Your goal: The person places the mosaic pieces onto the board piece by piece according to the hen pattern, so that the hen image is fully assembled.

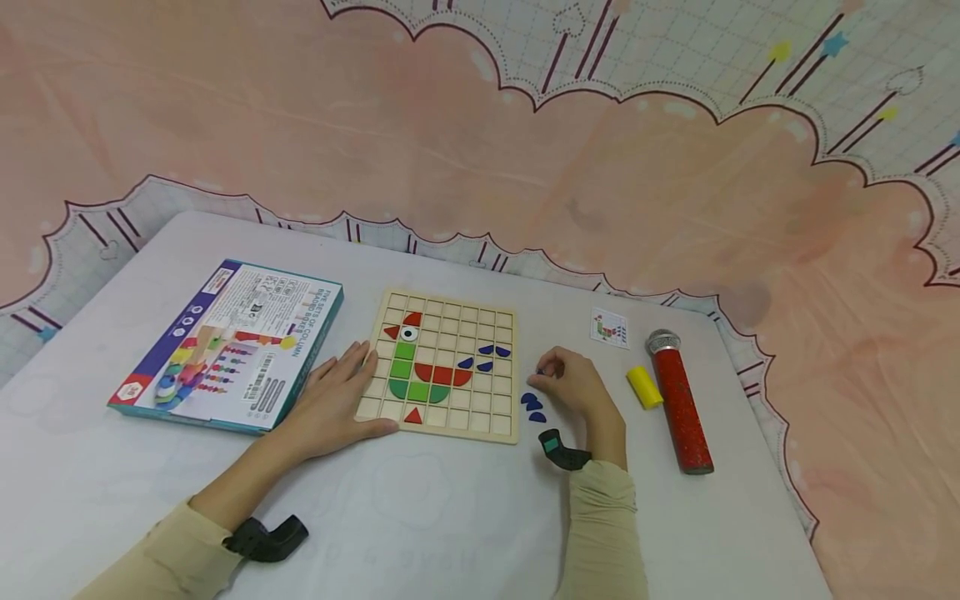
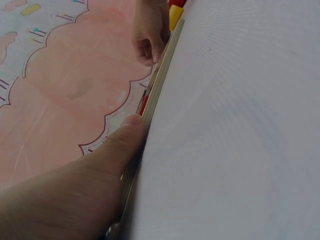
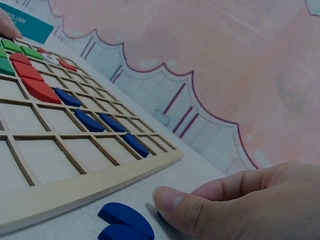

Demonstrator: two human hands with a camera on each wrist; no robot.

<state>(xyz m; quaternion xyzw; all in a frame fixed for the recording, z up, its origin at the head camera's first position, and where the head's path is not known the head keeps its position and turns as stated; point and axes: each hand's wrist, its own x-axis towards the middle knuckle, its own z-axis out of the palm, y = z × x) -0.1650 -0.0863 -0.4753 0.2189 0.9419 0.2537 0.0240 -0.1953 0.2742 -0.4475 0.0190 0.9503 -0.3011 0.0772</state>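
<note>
A wooden grid board [image 1: 442, 430] lies on the table, with red, green and blue pieces forming a bird-like figure. My left hand [image 1: 333, 406] rests along the board's left edge with its fingers straight, the thumb at the near corner. Right of the board, my right hand [image 1: 573, 379] pinches a dark blue half-round piece [image 1: 540, 372] between thumb and fingertips, mostly hidden by the thumb in the right wrist view. Below those fingers lie several loose blue pieces [image 3: 126, 218]. On the board, blue pieces [image 3: 89, 121] sit in cells near the red ones [image 3: 37, 89].
A flat toy box [image 1: 247, 350] stands left of the board, close to my left hand. To the right are a small picture card [image 1: 609, 327], a yellow cylinder [image 1: 644, 387] and a red microphone [image 1: 682, 408]. A patterned cloth [image 1: 480, 167] hangs behind the table.
</note>
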